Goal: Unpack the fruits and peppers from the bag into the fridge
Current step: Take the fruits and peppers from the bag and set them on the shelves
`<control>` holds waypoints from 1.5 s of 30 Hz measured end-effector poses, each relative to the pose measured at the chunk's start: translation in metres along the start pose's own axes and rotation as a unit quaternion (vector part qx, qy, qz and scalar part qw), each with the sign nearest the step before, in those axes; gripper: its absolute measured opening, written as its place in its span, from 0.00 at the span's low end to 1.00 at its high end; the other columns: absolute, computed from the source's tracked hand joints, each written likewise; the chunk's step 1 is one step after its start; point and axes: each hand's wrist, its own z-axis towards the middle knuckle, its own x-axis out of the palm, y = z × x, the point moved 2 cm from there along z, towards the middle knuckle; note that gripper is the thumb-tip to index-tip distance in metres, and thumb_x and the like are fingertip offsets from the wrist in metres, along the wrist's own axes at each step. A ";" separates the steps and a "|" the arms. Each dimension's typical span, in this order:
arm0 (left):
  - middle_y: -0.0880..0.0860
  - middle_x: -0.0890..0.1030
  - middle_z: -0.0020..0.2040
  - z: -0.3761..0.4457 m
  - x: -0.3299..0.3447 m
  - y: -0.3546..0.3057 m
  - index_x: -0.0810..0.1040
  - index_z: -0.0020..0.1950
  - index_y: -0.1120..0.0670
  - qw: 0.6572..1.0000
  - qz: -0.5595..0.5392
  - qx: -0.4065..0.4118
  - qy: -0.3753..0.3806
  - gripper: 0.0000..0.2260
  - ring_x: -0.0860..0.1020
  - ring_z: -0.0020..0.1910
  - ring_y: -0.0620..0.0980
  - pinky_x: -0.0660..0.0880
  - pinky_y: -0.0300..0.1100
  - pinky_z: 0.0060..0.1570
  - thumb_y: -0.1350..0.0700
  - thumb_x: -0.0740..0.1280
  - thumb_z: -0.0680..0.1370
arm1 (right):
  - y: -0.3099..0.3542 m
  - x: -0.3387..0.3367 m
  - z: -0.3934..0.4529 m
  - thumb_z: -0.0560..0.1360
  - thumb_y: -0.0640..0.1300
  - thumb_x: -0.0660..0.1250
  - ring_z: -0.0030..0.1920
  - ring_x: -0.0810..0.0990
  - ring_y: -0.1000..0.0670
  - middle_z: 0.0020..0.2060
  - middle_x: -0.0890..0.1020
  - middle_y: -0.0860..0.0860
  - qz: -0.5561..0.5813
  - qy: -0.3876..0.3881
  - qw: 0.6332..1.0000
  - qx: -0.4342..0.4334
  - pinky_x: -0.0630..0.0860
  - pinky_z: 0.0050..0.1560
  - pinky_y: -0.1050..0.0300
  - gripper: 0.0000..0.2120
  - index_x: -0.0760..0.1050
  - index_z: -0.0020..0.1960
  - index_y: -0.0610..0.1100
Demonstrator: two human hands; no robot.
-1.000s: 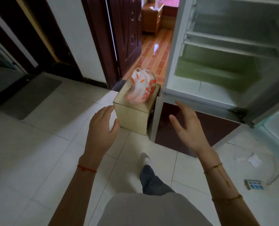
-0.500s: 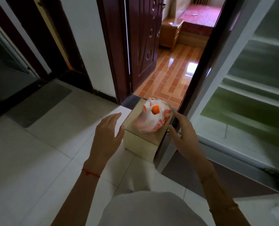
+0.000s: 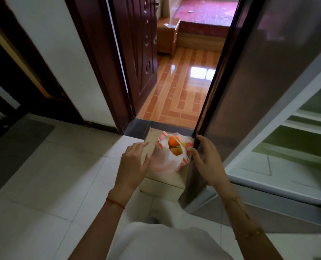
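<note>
On either side of the bag (image 3: 172,156), the left hand (image 3: 134,164) and right hand (image 3: 208,162) hung spread and empty, fingers loose, neither clearly touching the plastic. The bag sat toward the far right corner of a low box (image 3: 161,182), its mouth gaping upward with an orange fruit (image 3: 172,140) showing on top. Beyond, to the right, stood the fridge (image 3: 279,117), its shelves bare. Judged best: steady the bag's rim with one hand and lift produce out singly with the other.

Bare forearms; red string bracelet (image 3: 115,203) on the left wrist, thin gold chains (image 3: 234,199) on the right; pale grey garment (image 3: 165,243) below.
</note>
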 end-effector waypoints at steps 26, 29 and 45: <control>0.55 0.80 0.60 0.161 0.280 0.109 0.77 0.61 0.44 0.791 -0.366 -0.362 0.331 0.24 0.78 0.60 0.57 0.73 0.59 0.64 0.45 0.72 0.66 | -0.104 0.117 0.180 0.76 0.47 0.71 0.57 0.78 0.45 0.61 0.78 0.45 -0.176 0.198 0.953 0.146 0.78 0.59 0.52 0.15 0.77 0.61 0.43; 0.57 0.81 0.57 0.163 0.240 0.080 0.76 0.62 0.50 0.794 -0.380 -0.378 0.286 0.23 0.79 0.58 0.57 0.75 0.58 0.62 0.49 0.71 0.68 | -0.105 0.120 0.184 0.77 0.47 0.69 0.50 0.81 0.45 0.52 0.81 0.44 -0.158 0.189 0.958 0.145 0.81 0.54 0.52 0.11 0.79 0.55 0.41; 0.52 0.79 0.58 0.128 0.090 0.062 0.70 0.69 0.48 0.928 -0.209 -0.266 0.156 0.16 0.79 0.55 0.51 0.80 0.41 0.46 0.54 0.63 0.81 | -0.057 0.082 0.173 0.81 0.39 0.61 0.43 0.81 0.46 0.49 0.83 0.46 0.082 0.051 0.981 0.168 0.80 0.44 0.50 0.13 0.78 0.62 0.40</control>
